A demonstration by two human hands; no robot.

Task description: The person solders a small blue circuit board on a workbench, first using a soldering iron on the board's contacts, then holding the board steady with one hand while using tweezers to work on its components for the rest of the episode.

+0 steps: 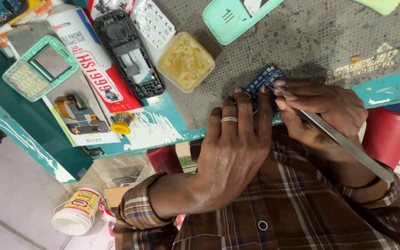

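Observation:
A small blue circuit board [264, 78] with gold pads lies on the grey anti-slip mat [302, 41] near the bench's front edge. My left hand [230, 143], with a ring on one finger, lies flat with its fingertips pressing on the board's near edge. My right hand [323, 109] grips long metal tweezers [334, 134] whose tips touch the board's right side. The tweezers' back end runs down over my right wrist.
A square tub of yellow paste [185, 61] sits left of the board. A black phone frame [128, 53], a mint keypad cover [40, 67], a mint phone shell [232, 18], a yellow solder spool [122, 122] and printed boxes lie further left. Red stool [387, 134] at right; white pot [77, 210] on the floor.

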